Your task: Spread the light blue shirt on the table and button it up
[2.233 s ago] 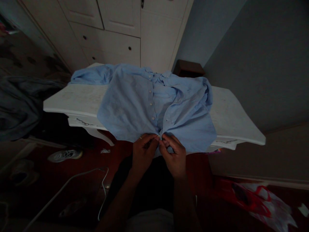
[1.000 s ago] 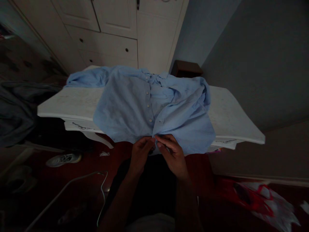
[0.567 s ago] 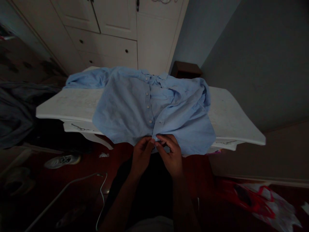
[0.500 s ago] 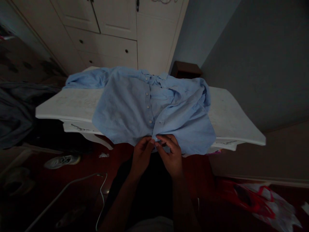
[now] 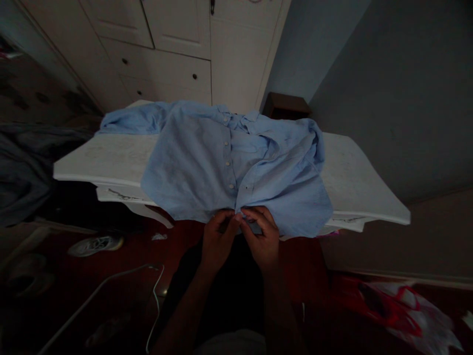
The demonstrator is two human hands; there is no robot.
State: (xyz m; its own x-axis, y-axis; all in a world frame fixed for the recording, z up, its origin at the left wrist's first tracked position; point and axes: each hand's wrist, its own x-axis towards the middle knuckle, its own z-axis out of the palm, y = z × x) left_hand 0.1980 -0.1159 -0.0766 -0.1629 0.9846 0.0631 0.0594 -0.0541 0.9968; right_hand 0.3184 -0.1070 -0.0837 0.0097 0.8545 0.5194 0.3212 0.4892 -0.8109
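Note:
A light blue button-up shirt [image 5: 192, 162] lies spread over a white table [image 5: 107, 160], its hem hanging over the near edge. A row of small buttons runs down its front. My left hand [image 5: 218, 239] and my right hand [image 5: 263, 237] meet at the bottom of the shirt's front opening. Both pinch the two hem edges together, fingers curled on the cloth. Whatever sits between the fingertips is hidden.
White cupboards with drawers [image 5: 166, 69] stand behind the table, beside a dark wooden stand [image 5: 286, 104]. On the dark red floor lie a white shoe [image 5: 94, 244], a white cable [image 5: 111, 281] and a red-and-white bag [image 5: 391, 305]. Dark fabric [image 5: 22, 162] is heaped at the left.
My hands have stayed at the shirt's lower front edge, shifting only slightly as the fingers work the cloth. The view has wobbled a little.

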